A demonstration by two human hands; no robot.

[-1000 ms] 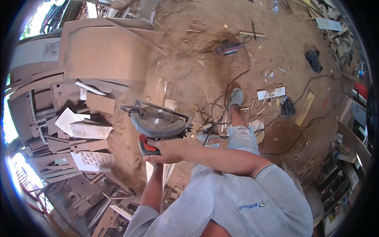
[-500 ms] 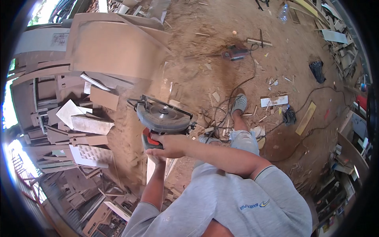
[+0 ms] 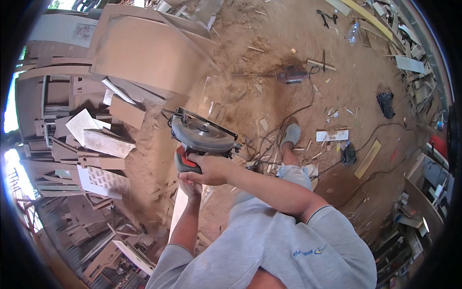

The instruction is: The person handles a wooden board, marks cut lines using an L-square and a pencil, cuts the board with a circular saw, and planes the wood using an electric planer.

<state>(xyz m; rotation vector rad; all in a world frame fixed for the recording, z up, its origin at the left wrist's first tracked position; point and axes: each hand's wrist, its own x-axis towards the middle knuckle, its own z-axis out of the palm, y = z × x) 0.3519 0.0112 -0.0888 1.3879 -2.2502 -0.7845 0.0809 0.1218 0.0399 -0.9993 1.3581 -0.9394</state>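
Observation:
A circular saw [image 3: 202, 137] with a round blade and a red and black handle is held in front of my body. My right hand [image 3: 211, 169] is closed around the rear of the handle. Lower and to the left, my left hand [image 3: 190, 186] also grips the handle from beneath, its fingers partly hidden behind it. The blade [image 3: 204, 126] shows on the far side of the guard. A pale wooden strip [image 3: 178, 209] runs below my left forearm.
Stacked boards and offcuts [image 3: 103, 144] crowd the left, with a large panel [image 3: 139, 53] beyond them. A dark red power tool [image 3: 291, 74] lies on the dirt floor. Its cable [image 3: 308, 103] winds near my foot [image 3: 290, 134]. Scrap wood [image 3: 369, 159] and plastic bags [image 3: 386, 105] lie to the right.
The view has turned slightly. The saw and both hands appear a little higher and farther right in the picture, with both hands keeping their grip.

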